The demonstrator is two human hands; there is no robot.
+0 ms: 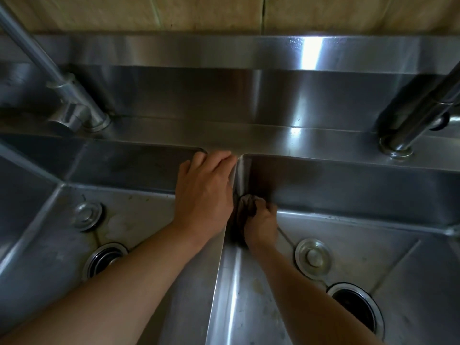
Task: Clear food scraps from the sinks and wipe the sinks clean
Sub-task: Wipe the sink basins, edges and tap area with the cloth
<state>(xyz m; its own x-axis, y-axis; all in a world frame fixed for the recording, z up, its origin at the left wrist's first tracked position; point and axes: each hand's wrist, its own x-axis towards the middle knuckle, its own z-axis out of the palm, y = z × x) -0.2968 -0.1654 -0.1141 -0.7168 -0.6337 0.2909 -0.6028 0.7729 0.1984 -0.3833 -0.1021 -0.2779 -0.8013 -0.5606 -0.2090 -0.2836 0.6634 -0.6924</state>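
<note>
**Down low: rag pressed into the right sink's corner**

Down in the right sink (348, 185), the right hand (261, 224) curls its grip around a bunched brownish rag (245, 204), fingers wrapped over the cloth and pushing it into the far left corner, where the back wall meets the divider (225, 245). The rag touches the divider wall and sits just above the sink floor. Part of it is hidden under the hand.

The left hand (205, 188) lies on top of the divider at its far end, fingers straight and close together, fingertips reaching the back ledge (273, 135). It holds nothing; the palm rests flat on the steel, directly beside the right hand but higher.

On the right sink's floor, a round metal plug (313, 256) lies near the right forearm, and the open drain (354, 307) sits beside it, closer to the camera. Faint smudges mark the floor beside the divider.

The left sink (119, 168) mirrors this: a plug (87, 215) lies towards the back, with a drain (104, 258) nearer the camera, partly covered by the left forearm. Small dark specks and pale stains show on its floor near the back wall.

Two taps rise from the ledge, the left tap (74, 100) behind the left sink and the right tap (418, 115) behind the right one. Beige tiles (149, 13) run above the steel splashback.
</note>
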